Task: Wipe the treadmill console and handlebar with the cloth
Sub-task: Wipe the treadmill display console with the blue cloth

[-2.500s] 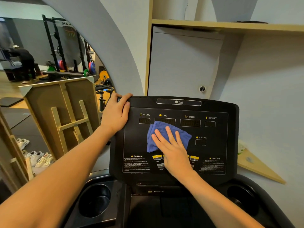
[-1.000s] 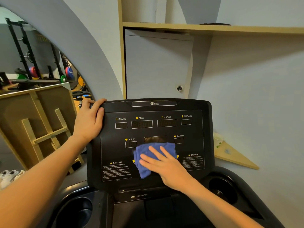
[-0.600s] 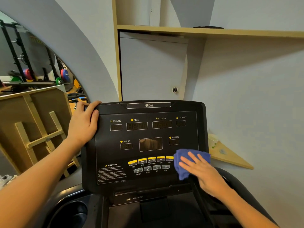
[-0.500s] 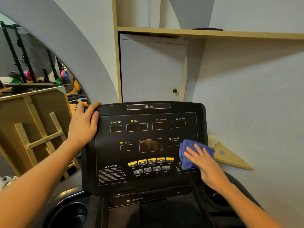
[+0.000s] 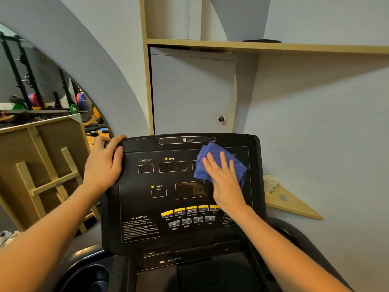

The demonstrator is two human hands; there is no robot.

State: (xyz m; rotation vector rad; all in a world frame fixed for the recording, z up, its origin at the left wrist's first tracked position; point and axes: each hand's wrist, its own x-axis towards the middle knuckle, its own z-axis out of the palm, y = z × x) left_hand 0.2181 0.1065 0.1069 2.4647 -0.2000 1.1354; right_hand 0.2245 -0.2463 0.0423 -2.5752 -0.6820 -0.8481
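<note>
While left hand [image 5: 103, 165] grips console [image 5: 147, 207], flat right hand [image 5: 226, 182] presses cloth [image 5: 212, 152].

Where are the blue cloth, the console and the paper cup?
blue cloth [image 5: 210, 150]: head view, upper folds above the fingers.
console [image 5: 134, 199]: head view, bare left panel.
paper cup [image 5: 271, 182]: head view, its side.

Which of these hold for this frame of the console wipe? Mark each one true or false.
1. The blue cloth lies on the console's upper right. True.
2. The right hand presses the cloth flat. True.
3. The left hand holds a spray bottle. False: it grips the console's upper left corner.
4. The cloth covers the PULSE readout. False: that readout is uncovered.
5. The cupboard door stands open. False: it is closed.
</note>
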